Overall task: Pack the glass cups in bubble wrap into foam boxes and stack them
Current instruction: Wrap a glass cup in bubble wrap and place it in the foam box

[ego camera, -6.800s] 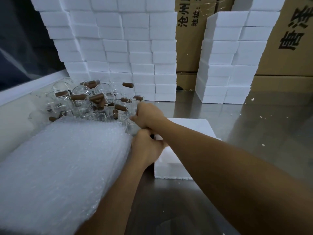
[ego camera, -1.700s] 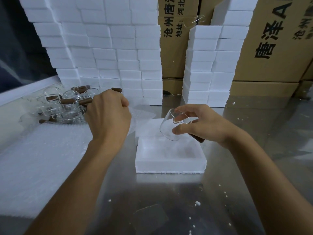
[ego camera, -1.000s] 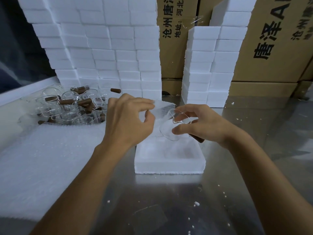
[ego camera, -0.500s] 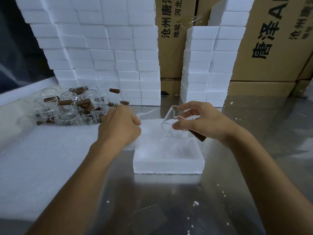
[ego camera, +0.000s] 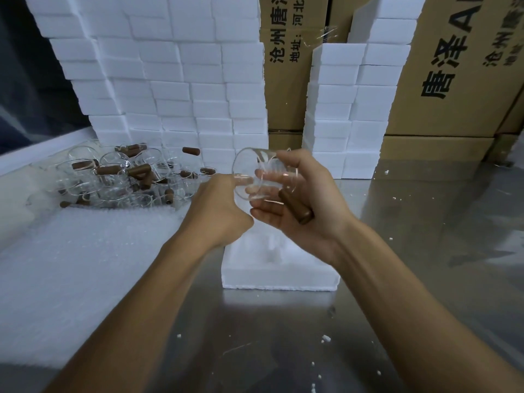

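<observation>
My right hand (ego camera: pixel 306 205) holds a clear glass cup (ego camera: pixel 255 177) with a brown wooden handle (ego camera: pixel 296 207), tilted on its side above an open white foam box (ego camera: pixel 278 275). My left hand (ego camera: pixel 218 211) is curled at the cup's left side and reaches toward its mouth; a bubble wrap piece in it cannot be made out. A pile of glass cups with brown handles (ego camera: pixel 119 177) lies at the back left. A thick stack of bubble wrap sheets (ego camera: pixel 71 273) lies on the left of the metal table (ego camera: pixel 425 279).
Tall stacks of white foam boxes (ego camera: pixel 175 80) stand behind the cups, and a lower stack of foam boxes (ego camera: pixel 348 109) stands right of them. Brown cardboard cartons (ego camera: pixel 459 80) line the back. Foam crumbs (ego camera: pixel 326 338) dot the table.
My right hand has lifted the cup and turned it toward me. My left hand rose from the foam box's left edge to the cup's side.
</observation>
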`<state>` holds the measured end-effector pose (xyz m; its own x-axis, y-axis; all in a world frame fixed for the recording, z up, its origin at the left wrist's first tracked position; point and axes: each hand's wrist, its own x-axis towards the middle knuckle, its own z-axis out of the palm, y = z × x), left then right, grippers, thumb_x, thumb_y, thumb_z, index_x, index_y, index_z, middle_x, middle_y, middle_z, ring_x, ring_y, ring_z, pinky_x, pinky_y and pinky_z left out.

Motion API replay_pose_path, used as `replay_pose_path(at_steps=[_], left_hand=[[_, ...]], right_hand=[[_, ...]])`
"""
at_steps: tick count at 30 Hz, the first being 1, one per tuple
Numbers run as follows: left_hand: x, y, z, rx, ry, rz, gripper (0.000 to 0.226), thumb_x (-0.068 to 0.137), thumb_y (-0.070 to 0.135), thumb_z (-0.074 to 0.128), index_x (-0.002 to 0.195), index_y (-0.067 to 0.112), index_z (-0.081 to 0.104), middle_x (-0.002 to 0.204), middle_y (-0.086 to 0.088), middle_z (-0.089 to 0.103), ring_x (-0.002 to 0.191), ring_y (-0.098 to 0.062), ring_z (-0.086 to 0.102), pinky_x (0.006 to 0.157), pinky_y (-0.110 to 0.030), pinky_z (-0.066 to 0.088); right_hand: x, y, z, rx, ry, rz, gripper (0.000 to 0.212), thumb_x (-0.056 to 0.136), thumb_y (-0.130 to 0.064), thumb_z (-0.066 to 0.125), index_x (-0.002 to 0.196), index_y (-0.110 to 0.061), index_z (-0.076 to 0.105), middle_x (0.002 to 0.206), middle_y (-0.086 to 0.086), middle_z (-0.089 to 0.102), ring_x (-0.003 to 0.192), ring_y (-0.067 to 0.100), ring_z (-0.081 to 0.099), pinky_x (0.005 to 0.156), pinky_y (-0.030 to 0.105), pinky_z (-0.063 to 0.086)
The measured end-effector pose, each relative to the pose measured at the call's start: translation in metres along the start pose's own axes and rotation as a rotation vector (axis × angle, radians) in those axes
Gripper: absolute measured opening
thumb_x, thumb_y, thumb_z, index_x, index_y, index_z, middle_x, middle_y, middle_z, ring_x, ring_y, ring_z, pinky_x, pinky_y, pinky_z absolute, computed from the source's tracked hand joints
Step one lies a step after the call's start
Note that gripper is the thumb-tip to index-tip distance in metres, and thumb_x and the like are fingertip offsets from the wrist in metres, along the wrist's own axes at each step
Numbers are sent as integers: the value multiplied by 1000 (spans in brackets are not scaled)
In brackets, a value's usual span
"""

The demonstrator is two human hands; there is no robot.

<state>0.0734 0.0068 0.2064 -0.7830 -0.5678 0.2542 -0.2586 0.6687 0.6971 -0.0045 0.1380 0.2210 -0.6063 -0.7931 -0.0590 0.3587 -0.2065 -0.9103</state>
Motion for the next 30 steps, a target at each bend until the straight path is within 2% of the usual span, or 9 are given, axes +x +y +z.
replay_pose_path(at_steps=[3,6,8,11,14,18,23,26,30], left_hand=[[0,0,1,-51,-18,46,78,72,1,74,138,34,52,105,2,64,78,-18,65,53,-10,40],[-2,2,1,-75,-10,152,88,73,-4,74,147,33,42,148,11,46,119,-38,57,85,-32,52],[-3,4,0,-80,-23,225,91,75,-4,75,151,30,38,156,19,32,125,-38,52,98,-42,49],[-4,7,0,-37,-49,294,96,76,-6,72,154,32,31,159,25,24,125,-38,51,97,-38,49],[-8,8,2,26,-93,322,99,77,-8,65,155,37,25,160,28,17,122,-39,52,91,-33,48],[-12,12,9,122,-132,365,103,76,-9,63,154,42,18,158,36,9,119,-28,56,85,-23,43],[-16,17,17,143,-184,402,103,80,-10,56,156,43,9,159,35,1,144,-14,34,107,-39,45],[-18,18,18,187,-169,419,103,81,-10,55,157,41,7,160,33,-2,144,-11,33,109,-42,43],[-20,21,19,195,-159,411,106,80,-10,54,156,42,1,159,34,-7,145,-11,32,111,-41,40]], right_hand=[[4,7,-4,19,42,20,47,85,-47,58,112,-9,65,90,14,73,98,30,68,102,36,43],[5,7,-11,1,80,50,53,84,-48,58,121,-10,63,95,13,74,101,31,72,108,41,36],[6,7,-13,-3,104,60,49,86,-45,60,122,-12,61,108,17,71,94,34,74,104,46,46],[8,7,-13,21,140,68,48,89,-41,64,128,-14,57,120,19,61,83,33,74,70,39,60],[8,8,-15,-27,172,40,43,92,-36,66,128,-15,55,108,16,58,75,27,73,61,30,57],[9,9,-19,5,184,-3,52,91,-24,71,138,-16,48,130,19,51,88,30,75,67,31,60],[13,10,-24,209,214,-38,63,90,-14,72,147,-15,44,143,16,48,88,25,75,77,35,61],[14,15,-22,321,189,-93,63,88,-6,71,145,-13,46,138,13,55,99,27,72,79,36,61],[15,21,-20,374,227,-182,68,82,4,72,136,-23,43,123,14,65,104,32,70,93,43,57]])
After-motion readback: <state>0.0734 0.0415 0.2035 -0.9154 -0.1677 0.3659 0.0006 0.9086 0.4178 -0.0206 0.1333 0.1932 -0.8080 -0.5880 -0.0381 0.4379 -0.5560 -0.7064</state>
